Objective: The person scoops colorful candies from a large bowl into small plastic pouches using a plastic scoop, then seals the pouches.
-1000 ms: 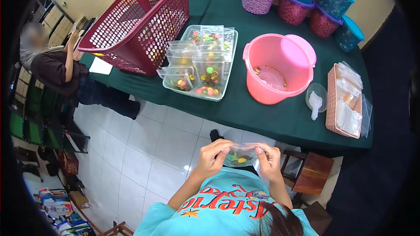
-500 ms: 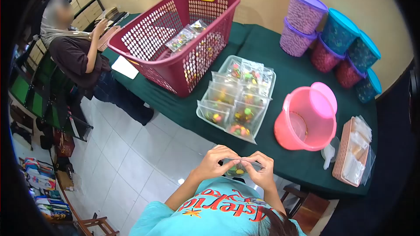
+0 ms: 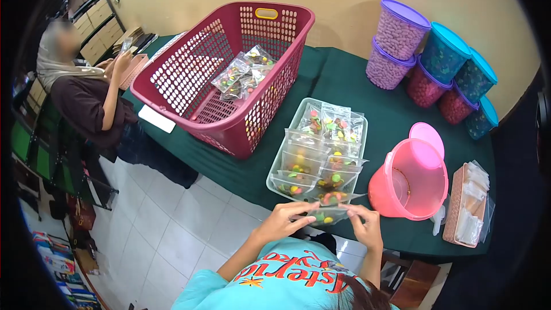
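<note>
Between my two hands is a clear plastic bag (image 3: 327, 217) with a few colourful candies at its bottom. My left hand (image 3: 287, 220) pinches the upper left of the bag between thumb and fingers. At its upper right corner, the fingertips of my right hand (image 3: 365, 225) close on the edge. The bag overlaps the near end of a pale tray (image 3: 364, 140) in this view. Several filled candy bags (image 3: 302, 161) lie in rows in that tray.
A maroon laundry basket (image 3: 224, 129) holds more candy bags. Right of the tray stand a pink tub (image 3: 396, 186) and a woven basket of empty bags (image 3: 459, 206). Lidded tubs (image 3: 402, 28) are stacked by the wall. Another person (image 3: 86, 97) stands at the far left.
My hands have moved forward toward the tray with the bag. They have spread apart along its top edge, after being close together at the middle. The camera view has shifted a little.
</note>
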A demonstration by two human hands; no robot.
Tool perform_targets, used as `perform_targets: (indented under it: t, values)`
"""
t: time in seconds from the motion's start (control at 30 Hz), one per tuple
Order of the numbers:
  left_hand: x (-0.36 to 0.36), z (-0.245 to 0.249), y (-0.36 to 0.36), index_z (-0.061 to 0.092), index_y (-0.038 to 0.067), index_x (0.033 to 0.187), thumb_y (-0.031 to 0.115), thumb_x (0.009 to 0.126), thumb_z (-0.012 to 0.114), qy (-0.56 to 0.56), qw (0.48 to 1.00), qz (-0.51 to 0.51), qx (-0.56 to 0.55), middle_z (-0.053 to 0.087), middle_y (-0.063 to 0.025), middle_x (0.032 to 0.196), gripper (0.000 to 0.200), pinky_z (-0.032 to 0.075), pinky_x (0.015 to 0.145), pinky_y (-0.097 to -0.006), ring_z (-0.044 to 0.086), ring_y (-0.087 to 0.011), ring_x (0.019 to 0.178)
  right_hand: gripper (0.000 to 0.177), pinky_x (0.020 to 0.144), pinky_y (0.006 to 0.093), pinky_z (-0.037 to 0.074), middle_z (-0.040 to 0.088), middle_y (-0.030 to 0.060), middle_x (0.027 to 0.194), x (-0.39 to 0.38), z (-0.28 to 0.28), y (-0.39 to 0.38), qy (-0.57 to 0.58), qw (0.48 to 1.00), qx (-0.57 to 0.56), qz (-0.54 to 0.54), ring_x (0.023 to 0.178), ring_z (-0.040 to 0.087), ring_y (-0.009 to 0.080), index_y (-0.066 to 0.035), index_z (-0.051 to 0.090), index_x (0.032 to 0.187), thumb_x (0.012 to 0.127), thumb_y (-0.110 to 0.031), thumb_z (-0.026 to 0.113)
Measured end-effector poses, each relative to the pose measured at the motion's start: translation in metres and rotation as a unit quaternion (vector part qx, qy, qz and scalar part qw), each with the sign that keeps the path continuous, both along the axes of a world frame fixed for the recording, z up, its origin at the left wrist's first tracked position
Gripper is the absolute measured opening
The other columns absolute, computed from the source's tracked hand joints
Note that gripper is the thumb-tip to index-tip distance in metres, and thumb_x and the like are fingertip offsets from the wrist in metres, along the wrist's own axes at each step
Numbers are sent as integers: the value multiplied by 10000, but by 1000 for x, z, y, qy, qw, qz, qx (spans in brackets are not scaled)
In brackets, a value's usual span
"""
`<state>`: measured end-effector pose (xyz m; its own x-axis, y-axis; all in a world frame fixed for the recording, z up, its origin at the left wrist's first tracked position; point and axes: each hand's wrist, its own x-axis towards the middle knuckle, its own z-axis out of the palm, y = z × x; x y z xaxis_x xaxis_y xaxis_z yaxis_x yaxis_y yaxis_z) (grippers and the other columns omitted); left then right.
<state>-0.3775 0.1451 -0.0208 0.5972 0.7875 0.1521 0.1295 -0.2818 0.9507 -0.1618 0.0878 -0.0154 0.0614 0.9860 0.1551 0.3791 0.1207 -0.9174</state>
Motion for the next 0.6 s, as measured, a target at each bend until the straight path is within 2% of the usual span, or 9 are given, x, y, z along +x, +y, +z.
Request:
perform_targets:
  t: [0.07,0.2,0.27,0.33,0.4,0.5,0.53,0.57,0.6]
  values:
    - [-1,5,4,523,36,1127,74,773,573,-27,999,17,11,578,-123,1030,359,501,680,-263,571,-185,897,205,576,256,425,632,96,783,5,-5,6,-35,993,78,-85,612,539,143,-33,631,932,765,19,523]
    - [-10,1,16,489,35,1127,85,774,577,-33,996,78,6,559,-106,1001,368,495,657,-268,566,-153,866,202,567,247,421,634,101,829,16,-7,16,-60,973,135,-176,607,525,130,-25,623,944,778,17,515]
    - [-8,-14,18,439,28,1157,59,770,570,-66,987,146,-20,531,-104,1010,410,482,656,-263,570,-156,854,198,560,237,422,635,100,843,22,-6,16,-55,966,153,-201,595,525,123,-20,620,947,784,13,512]
    - [4,-21,17,316,25,1226,23,767,562,-137,955,261,-41,413,-102,1081,521,435,706,-245,487,-151,870,197,539,220,427,635,95,866,21,-1,13,14,965,136,-226,561,518,106,-8,613,952,791,15,503]
    - [15,-29,12,319,25,1222,28,761,571,-191,903,379,-69,381,-106,1098,526,411,749,-249,425,-142,900,197,517,211,433,635,83,874,26,1,15,34,966,153,-208,538,515,85,-5,611,952,794,15,495]
    - [18,-53,1,253,54,1244,49,740,602,-174,872,449,-85,283,-102,1151,612,392,781,-278,386,-164,954,229,569,249,460,632,106,872,27,7,21,-7,979,127,-160,588,557,138,-6,610,958,759,37,504]
    - [23,-58,-3,223,66,1250,60,732,616,-168,851,490,-92,253,-101,1168,650,386,792,-292,373,-177,972,229,587,262,459,630,110,829,28,2,25,-68,975,183,-106,604,561,157,-8,609,961,757,31,512]
    - [28,-61,-7,149,94,1257,110,711,651,-197,834,490,-158,200,-106,1192,741,368,825,-350,347,-204,1016,230,604,275,458,628,115,786,28,0,26,-128,962,238,-50,621,565,177,-10,608,964,754,25,520]
    - [32,-64,-12,149,94,1257,110,711,651,-197,829,498,-160,200,-106,1192,741,368,825,-350,347,-204,1016,280,676,311,463,626,130,885,23,3,24,-110,975,193,-16,698,584,244,-26,616,953,705,62,521]
